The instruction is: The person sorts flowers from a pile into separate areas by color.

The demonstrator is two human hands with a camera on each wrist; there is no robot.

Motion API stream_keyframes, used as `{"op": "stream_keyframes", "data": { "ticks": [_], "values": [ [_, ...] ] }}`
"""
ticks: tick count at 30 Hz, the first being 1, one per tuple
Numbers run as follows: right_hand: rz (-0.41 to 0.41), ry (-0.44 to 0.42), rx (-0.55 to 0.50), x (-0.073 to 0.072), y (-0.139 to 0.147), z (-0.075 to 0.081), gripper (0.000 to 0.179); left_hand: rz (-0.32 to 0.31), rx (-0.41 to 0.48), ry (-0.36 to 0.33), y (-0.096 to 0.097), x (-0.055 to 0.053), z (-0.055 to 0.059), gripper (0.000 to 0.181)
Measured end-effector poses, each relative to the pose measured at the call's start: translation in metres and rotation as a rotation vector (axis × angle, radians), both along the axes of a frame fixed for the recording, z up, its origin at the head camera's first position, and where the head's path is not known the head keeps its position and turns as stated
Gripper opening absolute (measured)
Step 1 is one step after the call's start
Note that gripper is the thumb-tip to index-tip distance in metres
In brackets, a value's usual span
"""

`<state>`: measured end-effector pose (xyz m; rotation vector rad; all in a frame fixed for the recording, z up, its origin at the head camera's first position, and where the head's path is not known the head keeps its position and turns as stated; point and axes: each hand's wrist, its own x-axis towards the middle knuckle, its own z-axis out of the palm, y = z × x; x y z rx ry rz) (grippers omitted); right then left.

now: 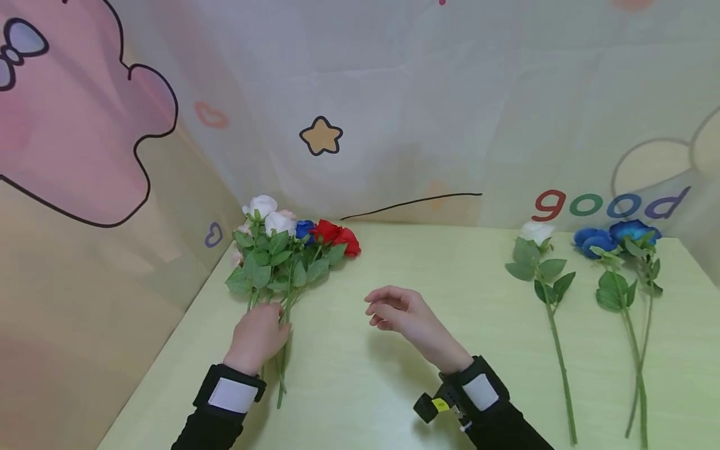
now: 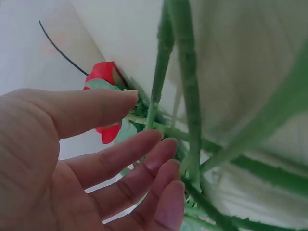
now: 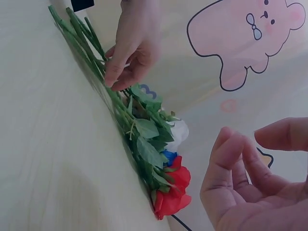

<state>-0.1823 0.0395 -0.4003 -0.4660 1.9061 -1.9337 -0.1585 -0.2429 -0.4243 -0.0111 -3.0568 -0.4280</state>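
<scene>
At the left of the table lies a bunch of artificial roses, with white roses [image 1: 280, 223], a blue rose [image 1: 305, 230] and red roses [image 1: 344, 237] at the wall end. My left hand [image 1: 255, 337] is over their green stems [image 1: 281, 375]. In the left wrist view its thumb stands apart from the slightly bent fingers [image 2: 139, 187], whose tips are right at the stems [image 2: 188, 91]. Nothing is pinched between them. My right hand [image 1: 413, 322] hovers over the middle of the table, fingers loosely bent, holding nothing.
On the right side of the table lie a separate white rose [image 1: 537, 232] and two blue roses [image 1: 632, 231], their stems toward me. A printed cloth [image 1: 405, 94] hangs behind the pale table [image 1: 450, 262] and along its left side.
</scene>
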Motion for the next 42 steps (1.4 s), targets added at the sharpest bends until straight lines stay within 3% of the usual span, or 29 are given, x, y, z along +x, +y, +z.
{"op": "stream_keyframes", "data": {
  "ticks": [8, 15, 20, 33, 42],
  "values": [
    [0.0, 0.002, 0.023, -0.001, 0.004, -0.002, 0.026, 0.002, 0.066, -0.043, -0.001, -0.004, -0.003, 0.007],
    [0.005, 0.008, 0.021, 0.0, 0.008, 0.0, 0.026, 0.034, 0.197, -0.073, -0.003, -0.008, -0.007, 0.011],
    [0.008, 0.005, 0.017, -0.001, 0.01, 0.0, 0.026, 0.026, 0.303, -0.043, -0.004, -0.008, -0.01, 0.019],
    [0.032, -0.001, 0.002, -0.002, 0.01, 0.0, 0.027, -0.031, 0.403, -0.012, -0.002, -0.011, -0.011, 0.024],
    [0.038, 0.003, -0.001, -0.001, 0.012, 0.001, 0.026, -0.041, 0.478, 0.048, 0.004, -0.008, -0.001, 0.018]
  ]
}}
